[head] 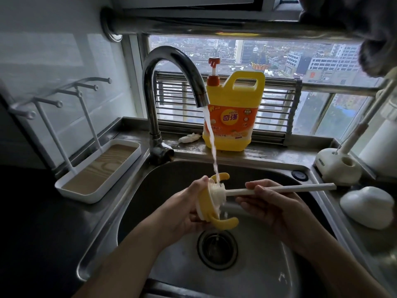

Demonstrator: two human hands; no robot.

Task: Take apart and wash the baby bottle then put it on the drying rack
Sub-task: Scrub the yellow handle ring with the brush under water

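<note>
Over the steel sink (133,214), my left hand (182,209) grips a yellow bottle collar with two curved handles (206,203). Water streams from the curved tap (171,67) straight onto it. My right hand (270,203) holds the long white handle of a bottle brush (279,188); its white bristle head is pushed into the collar's opening. A white drying rack (101,171) with upright pegs and a wood-look tray stands on the counter to the left, with nothing on it.
A yellow dish-soap jug (234,110) with a red pump stands on the ledge behind the sink. A white brush holder (337,166) and a white rounded object (367,206) sit on the right counter. The drain (217,248) lies below my hands.
</note>
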